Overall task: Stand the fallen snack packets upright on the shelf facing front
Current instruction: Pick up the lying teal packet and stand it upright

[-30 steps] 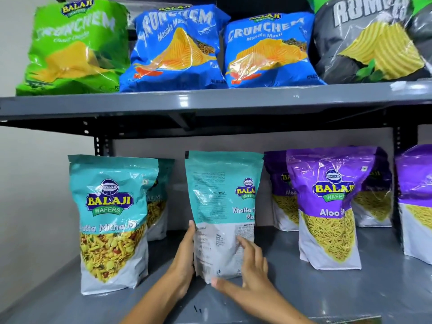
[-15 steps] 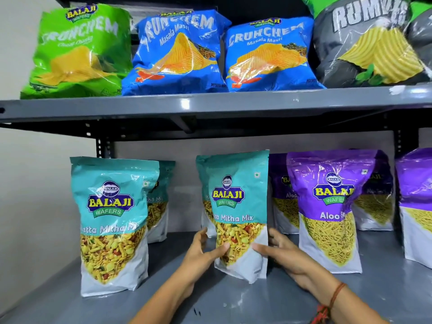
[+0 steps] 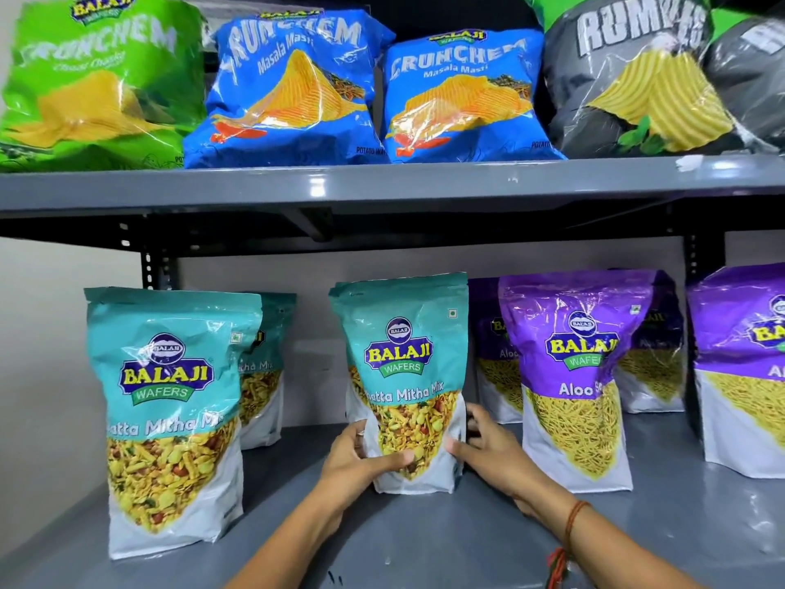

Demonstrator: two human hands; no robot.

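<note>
On the grey metal lower shelf we see a teal plastic Khatta Mitha Mix pouch upright at left. Our left hand and right hand clasp the base of a second teal pouch — upright, front outward — just left of the purple Aloo Sev pouch.

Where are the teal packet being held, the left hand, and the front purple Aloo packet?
held teal packet (image 3: 401, 354), head view, on its logo.
left hand (image 3: 354, 465), head view, back of the hand.
front purple packet (image 3: 573, 418), head view, on its clear window.
</note>
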